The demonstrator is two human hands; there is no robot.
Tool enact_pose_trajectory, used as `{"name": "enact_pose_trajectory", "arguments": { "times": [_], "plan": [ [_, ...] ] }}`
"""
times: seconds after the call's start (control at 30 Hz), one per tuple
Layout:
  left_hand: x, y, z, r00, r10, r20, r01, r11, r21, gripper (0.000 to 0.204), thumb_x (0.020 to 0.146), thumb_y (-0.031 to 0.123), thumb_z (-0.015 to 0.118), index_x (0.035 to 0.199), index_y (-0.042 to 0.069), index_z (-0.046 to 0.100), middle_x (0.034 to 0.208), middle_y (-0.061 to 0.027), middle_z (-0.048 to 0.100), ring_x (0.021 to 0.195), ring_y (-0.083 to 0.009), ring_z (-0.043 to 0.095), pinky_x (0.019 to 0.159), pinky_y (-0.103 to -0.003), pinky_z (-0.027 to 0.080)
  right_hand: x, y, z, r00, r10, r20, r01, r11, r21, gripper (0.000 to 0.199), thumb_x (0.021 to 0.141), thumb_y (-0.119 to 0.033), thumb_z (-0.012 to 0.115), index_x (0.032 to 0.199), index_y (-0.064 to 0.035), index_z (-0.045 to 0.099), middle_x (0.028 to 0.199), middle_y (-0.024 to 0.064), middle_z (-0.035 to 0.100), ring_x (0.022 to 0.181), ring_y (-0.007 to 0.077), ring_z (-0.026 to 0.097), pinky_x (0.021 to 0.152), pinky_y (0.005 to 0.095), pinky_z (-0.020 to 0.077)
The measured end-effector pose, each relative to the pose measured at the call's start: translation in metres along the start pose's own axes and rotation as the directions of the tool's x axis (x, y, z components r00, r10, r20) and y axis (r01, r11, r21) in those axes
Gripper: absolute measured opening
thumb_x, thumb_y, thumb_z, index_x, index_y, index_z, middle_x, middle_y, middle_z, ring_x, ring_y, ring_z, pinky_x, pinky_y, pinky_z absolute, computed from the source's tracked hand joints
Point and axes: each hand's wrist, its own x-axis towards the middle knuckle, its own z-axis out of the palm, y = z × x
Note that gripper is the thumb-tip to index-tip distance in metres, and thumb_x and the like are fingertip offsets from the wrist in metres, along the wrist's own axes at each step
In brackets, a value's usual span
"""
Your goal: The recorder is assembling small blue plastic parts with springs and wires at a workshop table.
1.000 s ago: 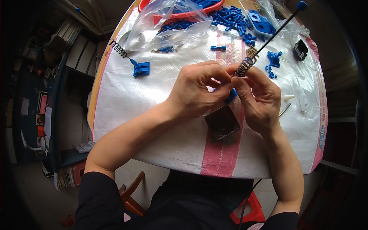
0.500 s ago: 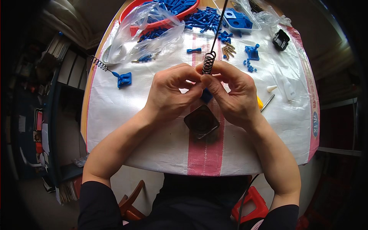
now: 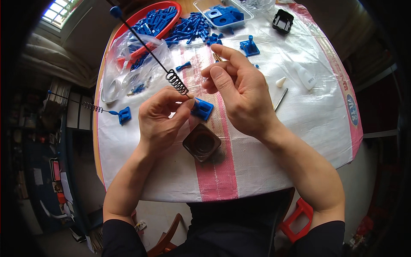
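Observation:
My left hand (image 3: 162,118) pinches a small blue plastic base (image 3: 202,109) fitted with a thin black rod (image 3: 143,43). The rod carries a coiled metal spring (image 3: 177,82) near the base and a blue ball tip (image 3: 115,11), and it leans up and to the left. My right hand (image 3: 239,90) hovers just right of the base, fingers loosely curled and apart, holding nothing I can see. A dark brown square jar (image 3: 201,142) sits on the table right below both hands.
A finished rod-and-spring piece on a blue base (image 3: 123,115) lies at the left. A clear plastic bag (image 3: 128,68), a red tray (image 3: 150,21) and a clear box (image 3: 224,15) of blue parts sit behind. A white bottle (image 3: 305,77), white cone (image 3: 280,81) and black part (image 3: 283,20) are at right.
The rod has swung from pointing up to leaning left. My right hand has let go of the spring and drawn away to the right; my left hand keeps the base.

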Motion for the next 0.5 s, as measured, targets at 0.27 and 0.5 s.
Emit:
{"name": "enact_pose_trajectory", "arguments": {
  "times": [0.27,0.5],
  "plan": [
    [-0.005,-0.008,-0.005,1.000,-0.014,-0.014,0.014,1.000,-0.004,0.010,0.091,-0.011,0.066,0.098,-0.004,0.067,0.102,-0.0134,0.073,0.095,-0.0159,0.070,0.088,-0.031,0.057,-0.004,0.012,0.003,0.994,0.083,-0.065,-0.092,0.983,-0.162,0.035,0.101,-0.006,0.049,0.133,0.0070,0.052,0.087,0.0160,0.071,0.075,0.0218,0.071,0.071,0.0354,0.0573],
    [-0.003,-0.006,-0.003,0.998,0.055,0.036,-0.053,0.996,-0.067,0.015,0.091,-0.016,0.060,0.101,-0.005,0.063,0.107,-0.0183,0.070,0.098,-0.0234,0.071,0.093,-0.038,0.058,-0.008,0.020,0.003,0.994,-0.001,-0.110,-0.017,0.986,-0.164,0.032,0.096,-0.002,0.050,0.126,0.0072,0.056,0.085,0.0177,0.070,0.080,0.0317,0.073,0.073,0.0410,0.0574]
  ]
}}
